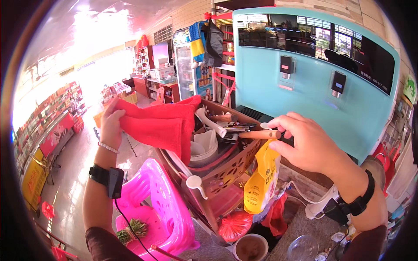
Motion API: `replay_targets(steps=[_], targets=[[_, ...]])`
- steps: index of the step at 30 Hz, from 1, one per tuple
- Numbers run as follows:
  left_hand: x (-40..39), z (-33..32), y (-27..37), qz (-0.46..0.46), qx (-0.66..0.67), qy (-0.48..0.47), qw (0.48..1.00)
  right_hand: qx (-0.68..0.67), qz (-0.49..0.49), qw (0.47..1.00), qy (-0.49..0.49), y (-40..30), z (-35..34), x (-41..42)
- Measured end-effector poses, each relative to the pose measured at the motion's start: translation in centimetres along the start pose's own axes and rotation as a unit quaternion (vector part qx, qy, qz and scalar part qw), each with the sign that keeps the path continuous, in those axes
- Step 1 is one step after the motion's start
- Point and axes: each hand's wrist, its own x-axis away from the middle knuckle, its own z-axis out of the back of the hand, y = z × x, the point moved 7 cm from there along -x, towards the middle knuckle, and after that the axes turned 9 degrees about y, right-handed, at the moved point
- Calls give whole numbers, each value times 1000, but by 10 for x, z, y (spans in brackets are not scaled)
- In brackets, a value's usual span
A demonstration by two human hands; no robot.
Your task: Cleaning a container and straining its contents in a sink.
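Observation:
My left hand (112, 122) holds a folded red cloth (160, 125) by its left end, and the cloth hangs over the left corner of a brown plastic rack (225, 176). The rack's top is filled with a white container (204, 148), a white-handled utensil (210, 122) and a wooden handle (259, 134). Over the rack's right side is my right hand (297, 140), its thumb and fingers apart near the end of the wooden handle and a small white hook (265, 125). Whether it touches either is unclear. Below it hangs a yellow plastic bag (261, 182).
A pink plastic chair (169, 202) holding a tied bundle of green stalks (134, 230) stands left of the rack. Behind the rack is a turquoise water dispenser (310, 88). A red bag (235, 225), a bucket of brownish liquid (250, 249) and a clear bowl (302, 248) sit low in front.

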Motion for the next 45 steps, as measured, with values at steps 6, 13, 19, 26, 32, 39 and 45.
replay_targets(steps=[6,13,19,26,32,39,45], targets=[[33,1,-47,53,-117,-94,987,123,48,991,-38,-9,-25,-16],[76,-4,-68,53,-170,-140,974,131,51,989,-47,-6,-38,-16],[87,-32,4,-215,-262,-61,939,53,-92,987,-117,45,-51,-46],[117,-105,38,-353,-351,-235,835,-144,-289,934,-152,81,-69,-42],[110,-121,35,-335,-362,-246,834,-165,-247,952,-75,66,-49,-25],[113,-155,46,-322,-288,-372,822,-186,-171,962,102,35,-3,16],[151,-142,38,-341,-337,-439,760,-429,-142,880,-149,-58,-20,72]])
